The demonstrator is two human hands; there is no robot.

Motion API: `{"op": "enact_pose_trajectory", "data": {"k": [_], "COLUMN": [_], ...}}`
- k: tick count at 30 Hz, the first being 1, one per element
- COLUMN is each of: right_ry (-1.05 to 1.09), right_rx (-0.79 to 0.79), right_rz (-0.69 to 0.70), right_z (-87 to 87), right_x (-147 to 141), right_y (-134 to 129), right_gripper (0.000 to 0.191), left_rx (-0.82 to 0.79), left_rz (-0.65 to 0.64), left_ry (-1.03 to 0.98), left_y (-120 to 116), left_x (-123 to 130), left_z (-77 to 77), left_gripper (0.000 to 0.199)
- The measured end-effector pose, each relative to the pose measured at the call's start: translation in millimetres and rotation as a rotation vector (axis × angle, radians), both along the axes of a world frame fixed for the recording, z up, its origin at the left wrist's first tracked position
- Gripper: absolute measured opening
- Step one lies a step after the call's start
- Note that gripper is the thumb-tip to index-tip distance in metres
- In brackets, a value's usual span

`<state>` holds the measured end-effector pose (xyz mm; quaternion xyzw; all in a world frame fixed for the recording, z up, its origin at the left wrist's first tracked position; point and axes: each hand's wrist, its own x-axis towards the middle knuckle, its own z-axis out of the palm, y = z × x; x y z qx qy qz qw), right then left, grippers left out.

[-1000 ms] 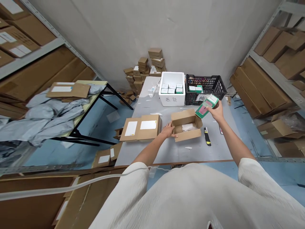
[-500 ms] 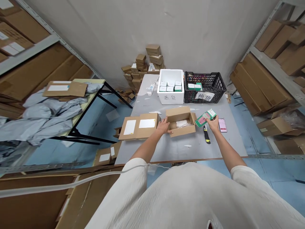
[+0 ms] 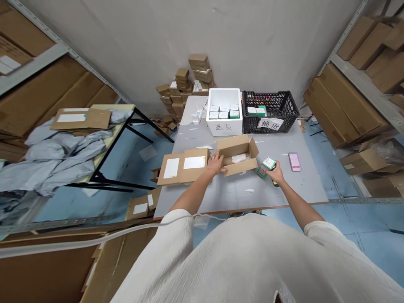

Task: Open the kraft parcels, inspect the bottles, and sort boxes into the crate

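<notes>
An open cardboard box (image 3: 237, 170) sits on the table with a white wrapped item (image 3: 240, 158) inside. My left hand (image 3: 216, 163) grips its left end, fingers over the edge and thumb at the near corner. To the right of it, my right hand (image 3: 275, 173) holds a small green-and-white box (image 3: 268, 163) by its right side, tilted above the table. Under that hand lies a utility knife (image 3: 275, 184), mostly hidden, with only its yellow-black end showing. A phone with a pink screen (image 3: 294, 162) lies farther right.
Two closed cardboard boxes with white labels (image 3: 195, 162) lie left of the open one. Behind stand a white foam bin (image 3: 224, 127) and a black crate (image 3: 285, 111), both holding small green-white boxes. Grey bags cover a side table (image 3: 128, 110). Shelves of cartons flank both sides.
My right hand has moved left and slightly nearer, turning the green-and-white box so its white end faces up and covering most of the knife. My left hand stays on the cardboard box.
</notes>
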<state>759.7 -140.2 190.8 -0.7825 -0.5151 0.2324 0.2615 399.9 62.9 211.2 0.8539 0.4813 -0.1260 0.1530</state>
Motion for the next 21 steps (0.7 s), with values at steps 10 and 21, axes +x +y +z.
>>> {"op": "enact_pose_trajectory", "data": {"k": [10, 21], "right_ry": [0.078, -0.329], "right_rx": [-0.053, 0.155], "right_rz": [-0.061, 0.029], "right_z": [-3.0, 19.0], "right_x": [-12.4, 1.9], "right_y": [-19.9, 15.3], "right_gripper": [0.090, 0.074], "left_rx": [0.007, 0.020], "left_rz": [0.012, 0.012], "left_ry": [-0.067, -0.247], "left_y": [-19.0, -44.8], "left_x": [-6.1, -14.5], "left_z": [-3.6, 12.0], "left_gripper": [0.091, 0.077]}}
